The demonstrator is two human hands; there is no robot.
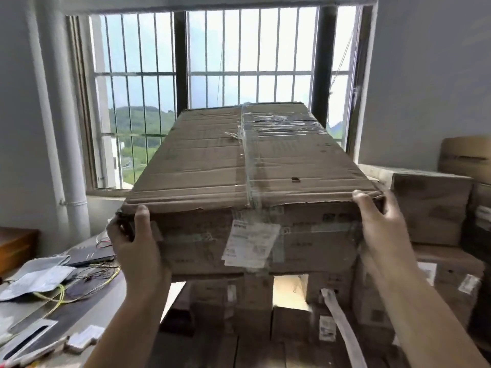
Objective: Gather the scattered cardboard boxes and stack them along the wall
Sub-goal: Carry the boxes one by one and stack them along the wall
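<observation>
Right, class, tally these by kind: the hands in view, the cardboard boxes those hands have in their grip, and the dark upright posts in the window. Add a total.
Hands: 2 (left hand, right hand)
Cardboard box in their grip: 1 (cardboard box)
Dark window posts: 2 ()
Total: 5

Storeroom: stacked cardboard boxes [430,205] beneath a barred window [212,62].

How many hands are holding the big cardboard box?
2: the left hand grips its near left corner, and the right hand grips its near right corner, of the long taped cardboard box.
</observation>
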